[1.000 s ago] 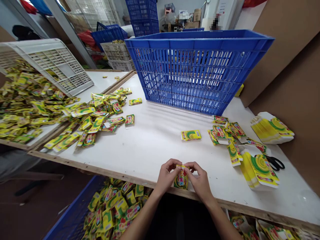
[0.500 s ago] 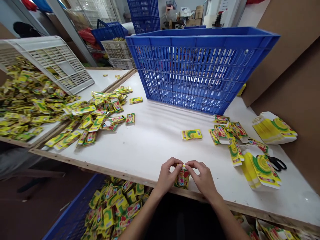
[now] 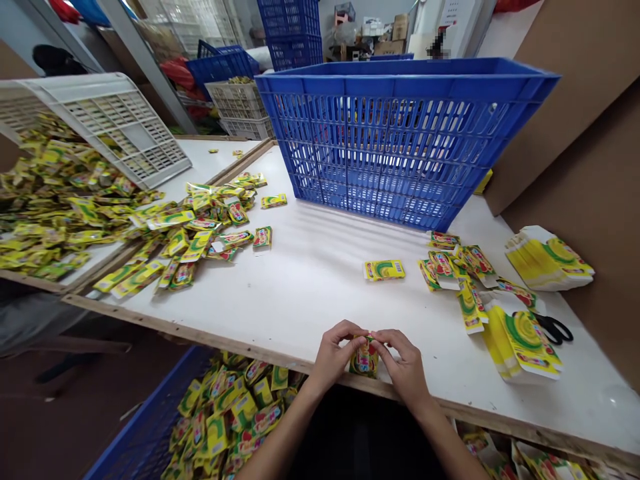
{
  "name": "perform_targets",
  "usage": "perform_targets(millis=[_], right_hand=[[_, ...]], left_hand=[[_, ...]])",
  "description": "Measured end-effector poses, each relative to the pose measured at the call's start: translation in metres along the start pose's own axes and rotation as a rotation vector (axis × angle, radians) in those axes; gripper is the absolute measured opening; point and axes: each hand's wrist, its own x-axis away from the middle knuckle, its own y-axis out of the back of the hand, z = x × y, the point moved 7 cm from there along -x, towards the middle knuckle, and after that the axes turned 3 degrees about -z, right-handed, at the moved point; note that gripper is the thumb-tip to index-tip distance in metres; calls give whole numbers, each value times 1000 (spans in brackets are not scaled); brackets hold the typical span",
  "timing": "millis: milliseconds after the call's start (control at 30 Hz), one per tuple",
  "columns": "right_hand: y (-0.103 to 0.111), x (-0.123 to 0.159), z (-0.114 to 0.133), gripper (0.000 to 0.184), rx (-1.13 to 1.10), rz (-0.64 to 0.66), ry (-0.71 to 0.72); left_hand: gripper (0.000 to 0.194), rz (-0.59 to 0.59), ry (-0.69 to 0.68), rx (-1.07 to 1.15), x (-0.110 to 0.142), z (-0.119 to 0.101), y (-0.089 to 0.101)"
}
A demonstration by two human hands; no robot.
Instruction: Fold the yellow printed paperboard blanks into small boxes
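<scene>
At the table's near edge, my left hand [image 3: 336,353] and my right hand [image 3: 404,360] pinch the upper end of a small printed box [image 3: 363,360] from both sides. Its front is green, yellow and red, and the fingertips press together along its top flap. The box's lower end rests near the wooden edging. Ahead of my hands a single yellow box [image 3: 383,269] lies flat on the white table [image 3: 310,293]. To the right are several loose boxes [image 3: 470,300] and a stack of flat yellow cartons [image 3: 525,337].
A large blue crate [image 3: 400,147] stands at the table's back. Scissors [image 3: 555,328] lie at right, with another carton stack [image 3: 550,259] behind. Heaped boxes [image 3: 200,227] cover the left, beside a tilted white crate [image 3: 120,127]. Below the edge, a blue bin [image 3: 145,413] holds many boxes.
The white flap that showed at the top of the box is now folded down under my fingertips. My hands have shifted slightly, and the view has moved a little.
</scene>
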Motion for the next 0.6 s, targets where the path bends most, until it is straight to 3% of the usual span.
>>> perform_targets(millis=[167,233,300,400,500,600], right_hand=[[1,-7,-2,21,-32,53,-22],[4,-18,-7,24,-7,92,-12],[10,-37,-14,25,81,96,9],[15,-78,-30,34,282,79,30],[12,-122,-46,48,311,75,34],[8,-155,-58,56,293,71,14]], left_hand=[[16,-47,-24,-42,3,-5,0],[16,-120,-28,-60,8,-9,13],[19,-256,-8,-64,17,-14,41],[29,-450,45,-128,40,-25,102],[34,-539,66,-384,67,-38,159],[37,-637,51,-577,91,-46,195]])
